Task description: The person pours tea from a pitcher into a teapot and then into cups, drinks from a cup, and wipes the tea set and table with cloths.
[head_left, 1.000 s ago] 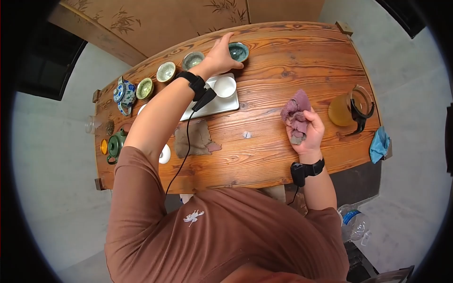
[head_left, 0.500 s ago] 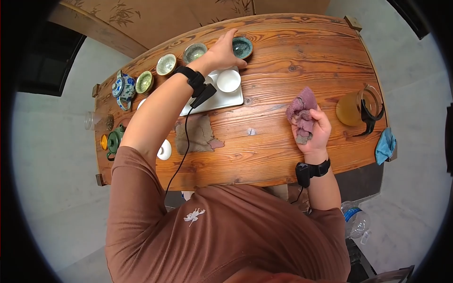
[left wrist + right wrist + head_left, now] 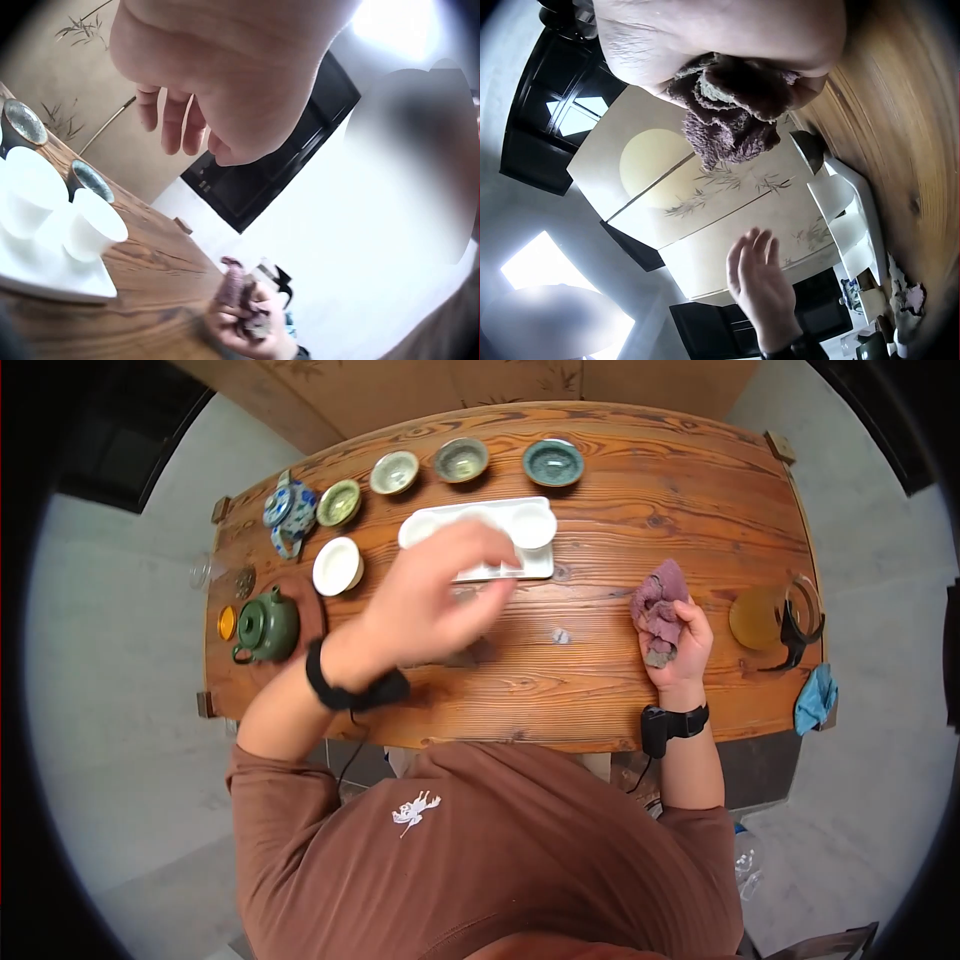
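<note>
L hand (image 3: 435, 595): moved back from teal bowl (image 3: 553, 463) vs 0.5 s ago; now in air, overlapping white tray (image 3: 541, 568) near edge in head view.
L fingers: loosely bent, nothing held; blurred, so exact curl approx.
R hand (image 3: 690, 643): gripping purple cloth (image 3: 659, 605), above table (image 3: 620, 550), twd R edge.
Teal bowl: nr table's far edge.
Jug (image 3: 752, 618): w/ amber liquid, by R edge.

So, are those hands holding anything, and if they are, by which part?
The right hand grips a purple cloth by its bunched-up part, leaving a loose end sticking out. The left hand holds nothing.
</note>
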Demonstrator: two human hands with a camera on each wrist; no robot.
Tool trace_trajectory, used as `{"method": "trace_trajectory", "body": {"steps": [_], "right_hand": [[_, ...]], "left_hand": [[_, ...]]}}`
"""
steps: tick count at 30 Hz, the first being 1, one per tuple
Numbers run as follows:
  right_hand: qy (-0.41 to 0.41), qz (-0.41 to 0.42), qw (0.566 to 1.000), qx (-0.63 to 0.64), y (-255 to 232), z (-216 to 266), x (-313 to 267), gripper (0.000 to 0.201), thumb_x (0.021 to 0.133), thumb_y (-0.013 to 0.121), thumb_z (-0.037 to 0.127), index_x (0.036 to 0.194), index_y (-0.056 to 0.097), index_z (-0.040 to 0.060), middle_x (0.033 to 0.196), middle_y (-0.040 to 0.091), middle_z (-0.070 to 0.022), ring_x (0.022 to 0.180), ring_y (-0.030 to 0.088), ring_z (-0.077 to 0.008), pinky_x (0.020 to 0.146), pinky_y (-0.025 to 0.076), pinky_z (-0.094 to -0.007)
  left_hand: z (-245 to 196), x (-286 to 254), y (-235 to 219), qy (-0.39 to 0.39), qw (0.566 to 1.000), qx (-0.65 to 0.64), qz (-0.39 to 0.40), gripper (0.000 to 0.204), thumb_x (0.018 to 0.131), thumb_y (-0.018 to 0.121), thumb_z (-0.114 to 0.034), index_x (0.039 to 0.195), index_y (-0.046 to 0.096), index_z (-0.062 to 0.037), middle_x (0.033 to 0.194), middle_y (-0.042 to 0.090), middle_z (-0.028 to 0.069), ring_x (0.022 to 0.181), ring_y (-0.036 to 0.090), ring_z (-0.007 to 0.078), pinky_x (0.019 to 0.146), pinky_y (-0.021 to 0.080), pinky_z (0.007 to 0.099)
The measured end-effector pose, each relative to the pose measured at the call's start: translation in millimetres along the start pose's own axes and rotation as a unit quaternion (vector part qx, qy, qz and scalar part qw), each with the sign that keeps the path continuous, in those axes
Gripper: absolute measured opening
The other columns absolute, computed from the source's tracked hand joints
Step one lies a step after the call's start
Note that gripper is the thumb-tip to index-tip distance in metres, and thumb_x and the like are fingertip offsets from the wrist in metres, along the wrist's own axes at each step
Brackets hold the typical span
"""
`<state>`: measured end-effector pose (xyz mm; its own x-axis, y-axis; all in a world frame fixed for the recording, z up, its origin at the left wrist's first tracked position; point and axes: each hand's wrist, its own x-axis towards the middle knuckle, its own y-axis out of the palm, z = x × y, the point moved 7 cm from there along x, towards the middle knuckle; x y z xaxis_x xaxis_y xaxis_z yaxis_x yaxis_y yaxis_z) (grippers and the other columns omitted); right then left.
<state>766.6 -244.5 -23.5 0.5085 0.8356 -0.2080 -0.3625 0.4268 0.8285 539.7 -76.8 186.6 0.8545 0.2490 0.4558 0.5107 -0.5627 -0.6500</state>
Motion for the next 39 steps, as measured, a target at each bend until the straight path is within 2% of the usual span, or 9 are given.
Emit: {"method": "trace_trajectory", "body": {"steps": [7, 9, 15, 19, 22, 24, 26, 28, 39], "right_hand": [[-0.02, 0.028, 0.995, -0.094, 12, -5, 3, 0.043, 0.096, 0.057, 0.013, 0.136, 0.057, -0.0018, 0.11, 0.071, -0.0125, 0.086, 0.068, -0.0223, 0.082, 0.058, -0.035], [-0.026, 0.058, 0.994, -0.094, 3, -4, 7, 0.037, 0.096, 0.059, 0.014, 0.131, 0.06, 0.0018, 0.112, 0.071, -0.0118, 0.093, 0.069, -0.0265, 0.08, 0.059, -0.0392], [-0.057, 0.071, 0.977, -0.193, 10, -5, -1, 0.039, 0.097, 0.06, 0.011, 0.134, 0.058, -0.0014, 0.112, 0.07, -0.0128, 0.094, 0.07, -0.0253, 0.084, 0.06, -0.0376], [-0.075, 0.117, 0.957, -0.254, 14, -10, 3, 0.039, 0.101, 0.06, 0.016, 0.135, 0.057, -0.0038, 0.115, 0.07, -0.012, 0.098, 0.068, -0.0231, 0.09, 0.055, -0.036], [-0.104, 0.059, 0.961, -0.251, 14, -10, 0, 0.028, 0.105, 0.06, 0.018, 0.126, 0.06, 0.0001, 0.103, 0.069, -0.0076, 0.085, 0.065, -0.0202, 0.08, 0.054, -0.0333], [-0.113, 0.037, 0.957, -0.265, 12, -8, -2, 0.025, 0.105, 0.06, 0.018, 0.123, 0.061, 0.0006, 0.102, 0.068, -0.007, 0.086, 0.065, -0.0199, 0.079, 0.054, -0.033], [-0.113, 0.07, 0.955, -0.265, -5, -5, 6, 0.037, 0.103, 0.06, 0.018, 0.133, 0.061, -0.0029, 0.115, 0.072, -0.0092, 0.102, 0.07, -0.0195, 0.092, 0.055, -0.0305], [-0.138, 0.032, 0.942, -0.303, 1, -6, 1, 0.036, 0.102, 0.06, 0.017, 0.132, 0.062, -0.0031, 0.113, 0.072, -0.009, 0.099, 0.07, -0.0191, 0.09, 0.055, -0.0301], [-0.046, 0.014, 0.912, -0.407, 51, -27, -23, 0.026, 0.107, 0.051, 0.013, 0.125, 0.066, 0.0014, 0.091, 0.073, -0.007, 0.072, 0.065, -0.0124, 0.062, 0.054, -0.0252]], "left_hand": [[-168, -116, -76, 0.237, 0.952, -0.103, -0.167, 0.014, 0.074, 0.073, -0.003, 0.087, 0.068, -0.0061, 0.081, 0.061, 0.0057, 0.062, 0.055, 0.0211, 0.054, 0.042, 0.0316], [-191, -153, -85, 0.325, 0.912, -0.064, -0.24, 0.033, 0.094, 0.081, -0.029, 0.118, 0.062, -0.0188, 0.092, 0.062, -0.0025, 0.066, 0.051, 0.0134, 0.058, 0.036, 0.0289], [-210, -215, -103, 0.265, 0.914, -0.072, -0.299, 0.045, 0.09, 0.081, -0.023, 0.129, 0.057, -0.0185, 0.09, 0.062, -0.0065, 0.065, 0.052, 0.0092, 0.06, 0.036, 0.0258], [-210, -228, -118, 0.201, 0.95, -0.078, -0.227, 0.021, 0.08, 0.075, -0.01, 0.099, 0.067, -0.01, 0.084, 0.061, 0.0018, 0.062, 0.053, 0.0178, 0.056, 0.04, 0.0301], [-173, -233, -116, 0.204, 0.96, -0.012, -0.192, 0.011, 0.075, 0.073, -0.009, 0.085, 0.069, -0.0092, 0.082, 0.062, 0.004, 0.063, 0.056, 0.021, 0.055, 0.043, 0.0315], [-124, -236, -103, 0.066, 0.993, -0.003, -0.099, 0.01, 0.077, 0.073, -0.003, 0.085, 0.068, -0.0074, 0.082, 0.064, 0.004, 0.067, 0.059, 0.0214, 0.057, 0.046, 0.0319], [-67, -245, -83, -0.072, 0.969, -0.097, -0.214, 0.01, 0.082, 0.072, 0.003, 0.087, 0.066, -0.0029, 0.084, 0.066, 0.0068, 0.071, 0.06, 0.0229, 0.06, 0.049, 0.0329], [-14, -262, -51, -0.19, 0.953, -0.127, -0.197, 0.009, 0.086, 0.069, 0.007, 0.091, 0.065, 0.0001, 0.084, 0.065, 0.0092, 0.072, 0.061, 0.0249, 0.063, 0.05, 0.0336], [53, -297, 9, -0.205, 0.951, -0.127, -0.195, 0.005, 0.092, 0.069, 0.003, 0.094, 0.066, 0.0012, 0.09, 0.065, 0.0069, 0.078, 0.059, 0.014, 0.07, 0.048, 0.0261]]}}
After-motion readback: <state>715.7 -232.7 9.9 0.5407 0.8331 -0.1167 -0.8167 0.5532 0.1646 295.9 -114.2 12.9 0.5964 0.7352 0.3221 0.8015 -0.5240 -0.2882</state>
